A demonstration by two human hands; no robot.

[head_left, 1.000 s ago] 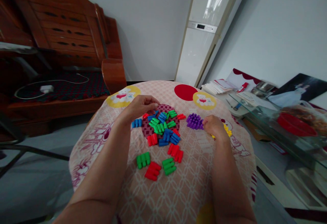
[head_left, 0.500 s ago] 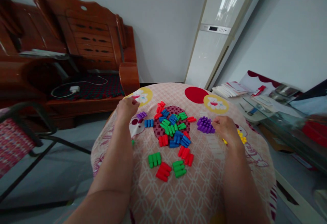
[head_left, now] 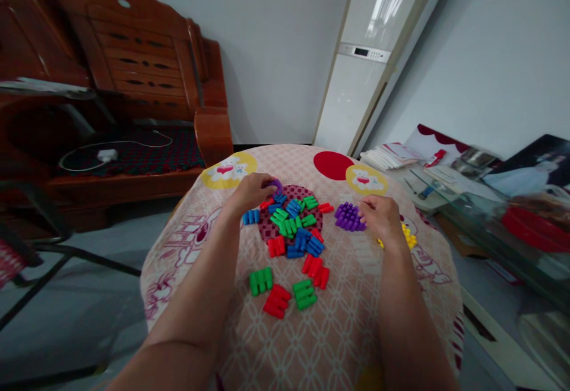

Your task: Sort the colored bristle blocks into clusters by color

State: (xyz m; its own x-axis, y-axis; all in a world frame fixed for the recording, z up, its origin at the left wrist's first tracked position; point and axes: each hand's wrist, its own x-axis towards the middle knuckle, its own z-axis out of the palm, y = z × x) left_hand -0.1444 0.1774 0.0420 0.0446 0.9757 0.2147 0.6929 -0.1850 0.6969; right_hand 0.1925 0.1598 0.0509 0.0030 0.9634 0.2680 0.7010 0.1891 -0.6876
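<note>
My left hand (head_left: 252, 192) is closed round a small purple block (head_left: 276, 184) at the far left edge of a heap of red, green and blue plastic blocks (head_left: 291, 224). My right hand (head_left: 378, 217) rests curled against a cluster of joined purple blocks (head_left: 347, 216), its fingers touching the cluster's right side. Yellow blocks (head_left: 407, 236) peek out just right of that hand. Loose green (head_left: 260, 280) and red blocks (head_left: 276, 301) lie nearer to me on the patterned cloth (head_left: 338, 319).
A round table covered with a pink cartoon cloth holds everything. A wooden bench (head_left: 133, 82) with a charger cable stands at the left, a tall white air conditioner (head_left: 360, 64) behind, a glass table (head_left: 490, 213) with papers on the right, a metal chair frame (head_left: 44, 242) lower left.
My left hand went out to the table's left edge, closed on a purple block there, and has come back to the heap with it. My right hand stayed by the purple cluster.
</note>
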